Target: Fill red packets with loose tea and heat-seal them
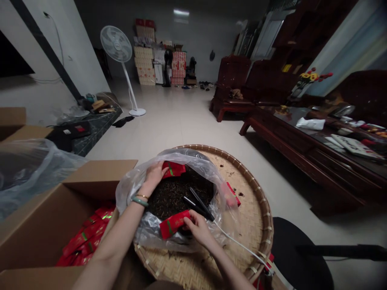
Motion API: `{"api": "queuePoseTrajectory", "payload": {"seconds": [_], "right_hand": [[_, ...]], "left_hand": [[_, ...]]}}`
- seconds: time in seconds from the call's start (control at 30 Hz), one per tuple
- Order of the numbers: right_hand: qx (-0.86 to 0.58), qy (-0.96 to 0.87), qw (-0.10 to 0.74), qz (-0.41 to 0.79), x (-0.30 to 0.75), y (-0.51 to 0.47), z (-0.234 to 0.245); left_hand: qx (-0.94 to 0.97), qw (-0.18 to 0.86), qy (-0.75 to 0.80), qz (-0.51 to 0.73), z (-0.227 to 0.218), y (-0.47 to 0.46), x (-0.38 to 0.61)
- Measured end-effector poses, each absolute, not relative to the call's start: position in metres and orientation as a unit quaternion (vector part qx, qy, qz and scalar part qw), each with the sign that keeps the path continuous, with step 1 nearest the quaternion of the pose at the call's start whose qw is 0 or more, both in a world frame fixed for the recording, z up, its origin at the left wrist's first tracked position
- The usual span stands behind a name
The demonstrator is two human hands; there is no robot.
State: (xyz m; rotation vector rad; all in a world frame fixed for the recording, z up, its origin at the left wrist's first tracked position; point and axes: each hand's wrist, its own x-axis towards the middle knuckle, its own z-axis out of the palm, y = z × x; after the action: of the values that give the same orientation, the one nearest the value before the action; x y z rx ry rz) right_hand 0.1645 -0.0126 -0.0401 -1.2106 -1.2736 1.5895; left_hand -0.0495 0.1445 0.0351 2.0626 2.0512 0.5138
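left hand (155, 174) stretched forward, palm down, pinching flat red green-striped packet (175, 169), over dark shredded leaves (169, 193) in clear plastic bag (128, 187), bag toward left edge of round woven bamboo tray (252, 209), right hand (197, 226) angled inward, pinching second red green-striped packet (173, 225)

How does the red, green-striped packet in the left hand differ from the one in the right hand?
The left hand grips the left red packet at its left end; the right hand grips the right red packet at its right end. The left packet looks nearly level; the right packet rises rightward. The left packet is farther from the camera than the right. Both have green stripes.
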Motion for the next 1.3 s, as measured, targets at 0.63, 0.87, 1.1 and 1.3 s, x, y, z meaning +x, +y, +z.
{"api": "queuePoseTrajectory", "payload": {"seconds": [0.63, 0.87, 1.1, 1.3], "right_hand": [[-0.484, -0.503, 0.369, 0.614, 0.168, -0.01, -0.042], [-0.482, -0.508, 0.372, 0.609, 0.165, -0.01, -0.038], [-0.494, -0.512, 0.372, 0.596, 0.171, -0.008, -0.042], [-0.492, -0.529, 0.37, 0.584, 0.168, -0.007, -0.045]], "left_hand": [[0.606, -0.04, 0.79, 0.083, -0.001, 0.043, -0.027], [0.675, 0.024, 0.719, 0.163, 0.01, 0.028, -0.02], [0.63, 0.017, 0.767, 0.123, 0.006, 0.031, -0.046], [0.625, 0.047, 0.776, 0.074, 0.002, 0.032, -0.051]]}}
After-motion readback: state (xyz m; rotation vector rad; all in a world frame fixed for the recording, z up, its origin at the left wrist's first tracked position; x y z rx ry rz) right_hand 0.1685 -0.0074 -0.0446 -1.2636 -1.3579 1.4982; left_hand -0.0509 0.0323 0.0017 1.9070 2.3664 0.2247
